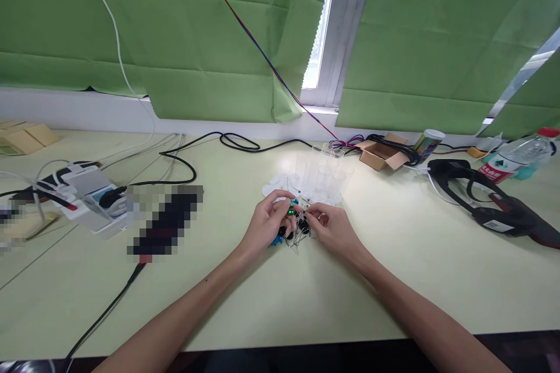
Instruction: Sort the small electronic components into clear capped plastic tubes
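Observation:
A small pile of electronic components point(298, 239) with thin metal leads lies on the table between my hands. Black round parts point(303, 226) and blue parts point(276, 240) show in it. My left hand point(266, 220) is closed at the pile's left side, with small green components point(291, 208) held at its fingers. From the right, my right hand point(335, 228) reaches the pile with thumb and forefinger pinched together; what is between them is too small to make out. Just behind the hands stand clear plastic tubes point(324, 176) among clear round lids point(280, 182).
Behind the tubes sits an open cardboard box point(380, 154) beside a printed can point(429, 143). A black headset-like device point(476, 198) and a plastic bottle point(516, 157) are at right. At left lie a white power strip point(94, 201), a blurred dark object point(168, 221) and a black cable point(192, 172).

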